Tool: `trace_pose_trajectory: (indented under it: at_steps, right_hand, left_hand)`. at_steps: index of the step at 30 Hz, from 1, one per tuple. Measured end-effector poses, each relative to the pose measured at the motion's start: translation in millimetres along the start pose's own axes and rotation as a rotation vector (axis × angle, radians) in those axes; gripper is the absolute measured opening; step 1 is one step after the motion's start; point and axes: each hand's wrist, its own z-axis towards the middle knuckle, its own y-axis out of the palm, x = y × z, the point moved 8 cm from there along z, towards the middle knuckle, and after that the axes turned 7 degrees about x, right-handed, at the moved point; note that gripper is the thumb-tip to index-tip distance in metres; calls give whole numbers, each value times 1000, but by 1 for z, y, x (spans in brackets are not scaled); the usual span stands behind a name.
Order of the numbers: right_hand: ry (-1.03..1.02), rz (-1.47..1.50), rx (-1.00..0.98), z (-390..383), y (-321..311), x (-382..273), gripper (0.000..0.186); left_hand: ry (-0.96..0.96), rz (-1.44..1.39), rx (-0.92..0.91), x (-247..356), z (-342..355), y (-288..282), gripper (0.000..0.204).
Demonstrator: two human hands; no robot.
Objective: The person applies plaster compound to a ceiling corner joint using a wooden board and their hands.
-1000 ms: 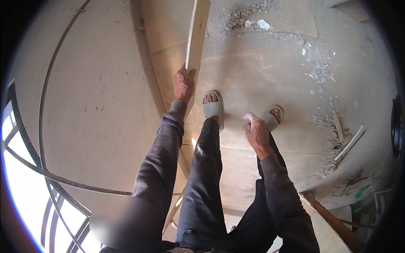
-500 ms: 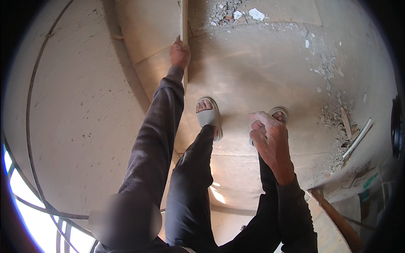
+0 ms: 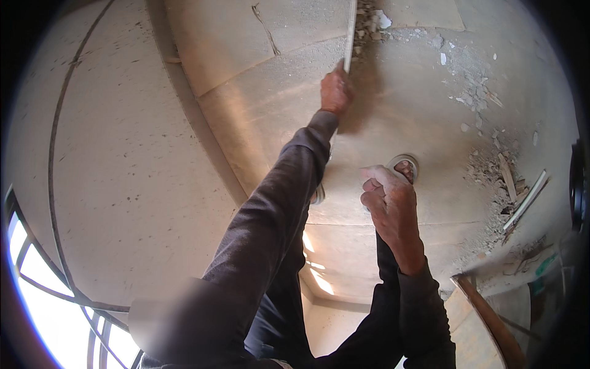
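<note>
My left hand (image 3: 337, 92) is closed on the top edge of a long, thin, pale board (image 3: 350, 43), seen almost edge-on. The board stands on the floor, its far part against a heap of grey rubble (image 3: 369, 26) on its right side. Its near end runs under my left forearm, by my left foot. My right hand (image 3: 393, 197), whitened with dust, hovers in front of my right slipper (image 3: 410, 161). Its fingers are curled, and nothing shows in them.
Plaster crumbs (image 3: 476, 92) trail down the right of the floor to a debris pile (image 3: 491, 166) with wood splinters and a white strip (image 3: 525, 200). A pale wall (image 3: 129, 154) rises at left. A brown-edged panel (image 3: 485, 313) leans at lower right.
My left hand has swung the board to the right across the floor, up against the rubble. My left forearm now covers most of my left foot. The right hand has barely moved.
</note>
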Motion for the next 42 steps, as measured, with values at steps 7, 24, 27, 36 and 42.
trace_pose_trajectory:
  at_steps: [7, 24, 27, 36, 42]
  right_hand:
    - [-15, -151, 91, 1, -10, 19, 12]
    - [48, 17, 139, -6, -26, 39, 22]
    - [89, 28, 157, -3, -32, 37, 22]
    - [69, 15, 129, 6, -23, 32, 22]
    - [18, -42, 108, 11, -13, 34, 21]
  left_hand:
    - [195, -198, -410, 144, -64, 98, 45]
    - [-354, -491, 666, -151, -87, -118, 12]
    - [-435, -81, 657, -165, -84, -124, 12]
    - [-529, 230, 330, -91, -77, -40, 63]
    - [-201, 34, 150, 19, -97, 14, 63]
